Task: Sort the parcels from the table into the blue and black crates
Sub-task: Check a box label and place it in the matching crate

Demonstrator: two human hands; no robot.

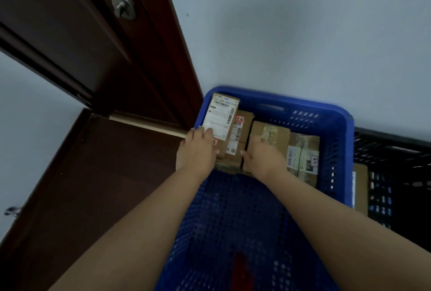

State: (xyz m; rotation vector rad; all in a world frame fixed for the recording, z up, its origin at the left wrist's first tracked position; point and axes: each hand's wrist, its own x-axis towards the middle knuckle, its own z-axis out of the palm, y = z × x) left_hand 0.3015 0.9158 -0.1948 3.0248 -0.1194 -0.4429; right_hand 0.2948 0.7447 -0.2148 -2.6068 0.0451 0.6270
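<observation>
Blue crate (pixel 335 127) on the floor by the wall, and you lean over it with both arms down inside, packing parcels against its far side. Your left hand (pixel 198 150) holds a labelled parcel (pixel 220 115), white shipping label up, at the crate's far left corner; the fingers lie across its near end, the fingertips on the label, and how the thumb sits beneath cannot be told. Your right hand (pixel 264 157) rests on a brown box (pixel 268 134) in the middle of the row, thumb spread out to the left at the box's near edge, fingers laid forward over the top. Another carton (pixel 240 134) sits between the two, and a taped parcel (pixel 303 153) stands to the right, touching the brown box. The black crate (pixel 396 157) stands just beside the blue one, on the right, with a carton edge (pixel 360 188) showing inside it. The table is out of view.

By the look of it, the step in hand is placement: the labelled parcel is being set down on the row at the left while the right hand steadies the stack. Next would call for lowering it flat, letting go with both hands, and turning to the table for the next parcel, checking its label for the proper crate.
</observation>
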